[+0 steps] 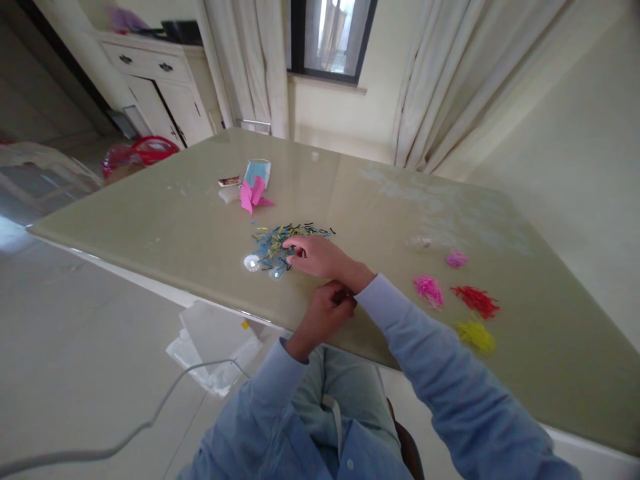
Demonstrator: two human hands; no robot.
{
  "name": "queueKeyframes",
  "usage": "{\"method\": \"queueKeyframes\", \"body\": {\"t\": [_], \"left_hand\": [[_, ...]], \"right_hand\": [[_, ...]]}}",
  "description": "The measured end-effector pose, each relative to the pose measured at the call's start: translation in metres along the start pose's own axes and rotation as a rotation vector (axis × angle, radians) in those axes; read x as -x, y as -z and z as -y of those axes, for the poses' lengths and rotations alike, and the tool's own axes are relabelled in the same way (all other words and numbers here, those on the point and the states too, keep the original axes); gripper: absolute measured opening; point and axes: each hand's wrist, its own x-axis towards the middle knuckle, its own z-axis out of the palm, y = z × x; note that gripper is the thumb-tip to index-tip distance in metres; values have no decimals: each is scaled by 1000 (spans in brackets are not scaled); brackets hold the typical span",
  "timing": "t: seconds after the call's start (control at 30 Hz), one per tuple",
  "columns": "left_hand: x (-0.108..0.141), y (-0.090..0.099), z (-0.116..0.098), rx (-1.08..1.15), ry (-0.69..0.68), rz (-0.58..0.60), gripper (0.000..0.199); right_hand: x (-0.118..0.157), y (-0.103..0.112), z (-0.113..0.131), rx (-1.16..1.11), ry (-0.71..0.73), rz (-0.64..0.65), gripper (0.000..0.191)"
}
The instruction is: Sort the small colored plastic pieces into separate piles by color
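A mixed pile of small blue, yellow and black strips (274, 245) lies near the middle of the table. My right hand (320, 257) reaches over the pile's right side, thumb and fingertips apart, with nothing visible between them. Below the right wrist is my left hand (327, 313), its fingers curled together; whatever it may hold is hidden. Sorted heaps lie at the right: pink strips (429, 291), red strips (475, 301), yellow strips (476, 335) and a smaller pink heap (456, 259). A round white object (251, 263) sits at the mixed pile's left edge.
Farther back on the table (190, 220) are a blue face mask (258, 173), a pink folded paper shape (254, 195) and a small packet (229, 181). A clear plastic piece (421, 241) lies right of centre. A grey cable (165, 413) crosses the lower left.
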Motion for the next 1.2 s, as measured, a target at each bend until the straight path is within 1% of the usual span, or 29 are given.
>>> {"method": "queueKeyframes", "body": {"t": [0.1,0.17,0.3,0.47,0.6,0.83,0.93,1.0,1.13,1.2], "left_hand": [[-2,0,0,66,17,-95,8],[-3,0,-2,109,26,-156,8],[-5,0,-6,192,31,-235,12],[-6,1,-9,227,61,-301,13],[-6,2,-7,207,85,-283,10],[-5,2,-2,194,77,-202,10],[-5,2,-3,193,67,-166,9],[-3,3,-5,175,58,-128,8],[4,3,-7,45,25,29,12],[7,2,-8,-53,-22,103,14]], "right_hand": [[-23,-7,3,132,46,124,40],[-34,-11,5,201,87,161,39],[-45,-15,9,322,123,184,31],[-48,-15,14,390,128,190,24],[-46,-15,13,398,128,160,22],[-41,-15,8,381,126,107,23],[-37,-13,7,297,122,56,21],[-30,-12,6,178,123,-25,18],[-3,-7,6,-188,136,-211,16],[17,-4,7,-428,89,-267,19]]}}
